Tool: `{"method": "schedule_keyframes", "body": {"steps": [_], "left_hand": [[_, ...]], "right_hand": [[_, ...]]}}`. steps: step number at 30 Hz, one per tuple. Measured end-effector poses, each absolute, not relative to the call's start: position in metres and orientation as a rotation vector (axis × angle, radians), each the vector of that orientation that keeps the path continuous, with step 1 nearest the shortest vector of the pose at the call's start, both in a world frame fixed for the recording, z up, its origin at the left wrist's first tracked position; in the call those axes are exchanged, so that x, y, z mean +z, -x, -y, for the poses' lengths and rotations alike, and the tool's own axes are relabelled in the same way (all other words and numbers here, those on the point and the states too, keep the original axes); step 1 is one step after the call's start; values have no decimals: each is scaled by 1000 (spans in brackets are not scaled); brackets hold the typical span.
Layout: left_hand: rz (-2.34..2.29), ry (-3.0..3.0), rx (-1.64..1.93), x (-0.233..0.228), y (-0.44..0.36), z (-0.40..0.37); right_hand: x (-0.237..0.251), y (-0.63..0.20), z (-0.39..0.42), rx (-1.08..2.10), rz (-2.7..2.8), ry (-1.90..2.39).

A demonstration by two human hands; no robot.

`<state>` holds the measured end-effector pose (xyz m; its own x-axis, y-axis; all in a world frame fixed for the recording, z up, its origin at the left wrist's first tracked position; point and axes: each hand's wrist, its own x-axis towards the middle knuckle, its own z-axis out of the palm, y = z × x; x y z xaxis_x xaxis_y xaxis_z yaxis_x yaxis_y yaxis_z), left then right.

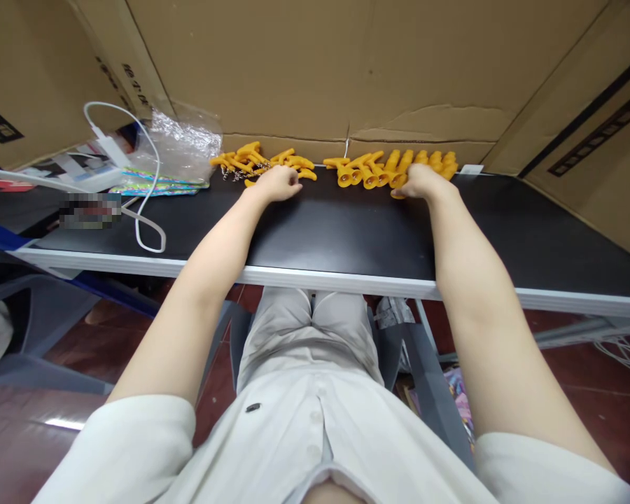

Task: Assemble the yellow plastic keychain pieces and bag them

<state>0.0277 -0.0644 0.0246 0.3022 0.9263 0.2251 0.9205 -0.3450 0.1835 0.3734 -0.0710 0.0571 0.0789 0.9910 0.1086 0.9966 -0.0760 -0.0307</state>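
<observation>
Two groups of small orange plastic parts lie at the far edge of a black table (341, 231). A loose heap of parts with small metal chains (246, 162) is on the left; a tidy row of orange parts (393, 168) is on the right. My left hand (277, 183) rests palm down at the near edge of the loose heap, fingers curled over a part. My right hand (423, 182) lies against the near end of the row, fingers touching the parts. What either hand grips is hidden under the fingers.
A clear plastic bag (181, 143) lies on colourful packets at the back left, with a white cable (150, 203) looping across the table. Cardboard sheets (346, 63) wall in the back and right sides. A grey plastic chair (36, 329) stands on the floor at the left.
</observation>
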Motion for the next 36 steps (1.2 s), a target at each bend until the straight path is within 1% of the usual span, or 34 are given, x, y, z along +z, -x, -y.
{"method": "schedule_keyframes", "body": {"steps": [1, 4, 7, 10, 13, 17, 26, 33, 36], "left_hand": [[-1867, -2495, 530, 27, -20, 63], [-2061, -2376, 562, 33, 1, 61], [-2272, -2194, 452, 34, 11, 62], [-2319, -2120, 330, 31, 11, 62], [-2308, -2132, 285, 29, 9, 61], [-2270, -2170, 351, 29, 10, 57], [-1991, -2430, 672, 41, -1, 65], [-1673, -2561, 755, 21, -21, 54], [-1564, -2641, 734, 12, -26, 45]], "right_hand": [[58, -372, 71, -68, 2070, 2262], [58, -370, 69, -38, 2076, 2300], [54, -369, 63, -40, 2079, 2251], [47, -369, 55, -63, 2095, 2178], [42, -368, 50, -85, 2129, 2152], [40, -364, 51, -61, 2138, 2137], [45, -353, 60, -52, 2138, 2127], [45, -336, 68, -147, 2157, 2071], [45, -329, 72, -202, 2235, 2002]]}}
